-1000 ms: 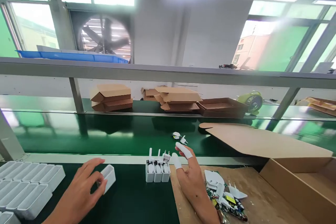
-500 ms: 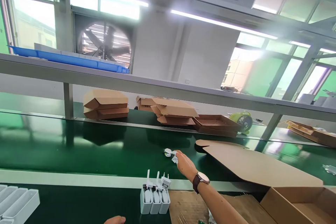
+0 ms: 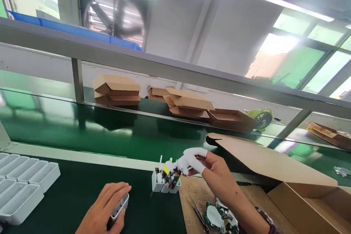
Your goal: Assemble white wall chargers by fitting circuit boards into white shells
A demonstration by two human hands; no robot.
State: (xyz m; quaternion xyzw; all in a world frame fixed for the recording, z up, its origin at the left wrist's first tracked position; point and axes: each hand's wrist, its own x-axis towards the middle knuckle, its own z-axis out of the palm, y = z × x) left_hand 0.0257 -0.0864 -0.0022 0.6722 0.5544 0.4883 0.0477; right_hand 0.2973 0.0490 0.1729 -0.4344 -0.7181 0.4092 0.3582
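My left hand (image 3: 104,206) is closed around a small white plastic case (image 3: 120,204) with an open top, low over the dark green work surface. White finger covers sit on the fingertips of my right hand (image 3: 216,172). Between those fingers is a small circuit board assembly (image 3: 170,177) with a yellow patch and white parts, blurred by motion. It hangs in front of a row of upright white cases (image 3: 157,185), partly hiding them; I cannot tell whether it touches them.
Empty white cases (image 3: 24,197) stand in rows at left. Tweezers (image 3: 197,212) and more circuit boards (image 3: 219,215) lie on a cardboard sheet (image 3: 189,190). An open carton (image 3: 309,208) is at right. Behind runs a green belt (image 3: 109,137), with cartons (image 3: 117,89) and a green fan (image 3: 261,119) beyond.
My right hand has come back from the belt toward the upright cases, carrying the circuit board assembly. My left hand has come further into view with a white case. The view has tilted down.
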